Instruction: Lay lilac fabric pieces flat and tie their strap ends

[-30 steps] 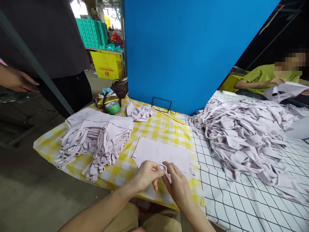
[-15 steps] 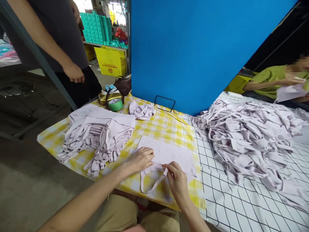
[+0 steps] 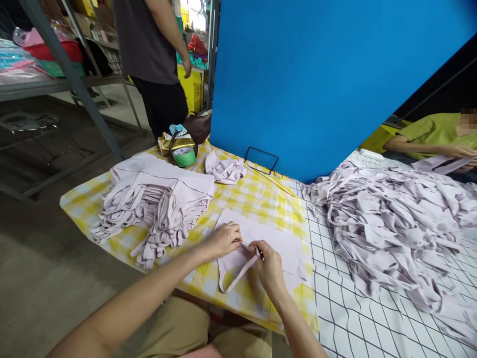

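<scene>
A pale lilac cloth piece (image 3: 279, 238) with a narrow strap lies on the yellow checked cloth (image 3: 261, 196) in front of me. My left hand (image 3: 224, 240) pinches the piece's near edge, fingers closed. Close beside it, my right hand (image 3: 267, 261) is closed on the same piece where the strap (image 3: 238, 279) meets it. The strap hangs in a loop between my hands. To the left sits a stack of similar pieces (image 3: 164, 179), their straps bunched at the front.
A large loose heap of lilac pieces (image 3: 391, 219) covers the right side. Behind stand a blue panel (image 3: 298, 84), a crumpled piece (image 3: 224, 169) and green tape (image 3: 184, 156). One person (image 3: 149, 49) stands back left; another (image 3: 428, 134) handles cloth at right.
My left hand has gone from resting on the cloth to pinching its edge, lifting it slightly. The standing person has moved away and lowered an arm. The view has shifted a little.
</scene>
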`<move>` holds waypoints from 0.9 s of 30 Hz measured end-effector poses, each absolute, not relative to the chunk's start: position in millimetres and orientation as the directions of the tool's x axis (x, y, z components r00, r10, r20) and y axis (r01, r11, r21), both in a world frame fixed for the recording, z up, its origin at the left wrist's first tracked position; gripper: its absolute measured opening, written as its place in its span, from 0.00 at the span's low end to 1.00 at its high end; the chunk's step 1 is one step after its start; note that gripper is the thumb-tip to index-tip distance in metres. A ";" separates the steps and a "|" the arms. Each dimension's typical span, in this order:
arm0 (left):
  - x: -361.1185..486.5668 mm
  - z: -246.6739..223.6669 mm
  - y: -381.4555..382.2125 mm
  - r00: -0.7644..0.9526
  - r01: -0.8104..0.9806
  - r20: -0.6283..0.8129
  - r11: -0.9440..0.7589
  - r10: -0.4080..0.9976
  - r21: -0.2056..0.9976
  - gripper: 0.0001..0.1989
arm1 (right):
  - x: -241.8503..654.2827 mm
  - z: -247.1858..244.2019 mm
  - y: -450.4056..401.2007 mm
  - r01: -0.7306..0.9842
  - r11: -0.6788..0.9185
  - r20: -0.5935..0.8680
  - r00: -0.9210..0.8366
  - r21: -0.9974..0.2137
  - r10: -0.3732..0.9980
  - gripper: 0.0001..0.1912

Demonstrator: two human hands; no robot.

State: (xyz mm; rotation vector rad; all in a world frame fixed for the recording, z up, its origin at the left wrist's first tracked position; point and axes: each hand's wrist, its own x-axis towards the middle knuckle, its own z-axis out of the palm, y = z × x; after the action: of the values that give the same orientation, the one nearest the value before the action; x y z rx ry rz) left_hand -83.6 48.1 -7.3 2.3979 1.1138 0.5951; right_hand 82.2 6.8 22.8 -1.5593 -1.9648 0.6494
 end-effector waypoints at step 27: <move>-82.9 1.2 57.9 0.573 0.609 0.103 -0.507 0.813 0.610 0.07 | 75.1 12.7 32.1 0.836 0.305 0.070 -0.308 -0.456 0.949 0.16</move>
State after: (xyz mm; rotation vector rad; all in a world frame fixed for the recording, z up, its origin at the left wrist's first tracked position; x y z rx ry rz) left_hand -82.9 57.9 1.2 2.2873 1.1350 0.5198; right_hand 75.1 32.1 12.7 -1.6069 -2.2517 0.4842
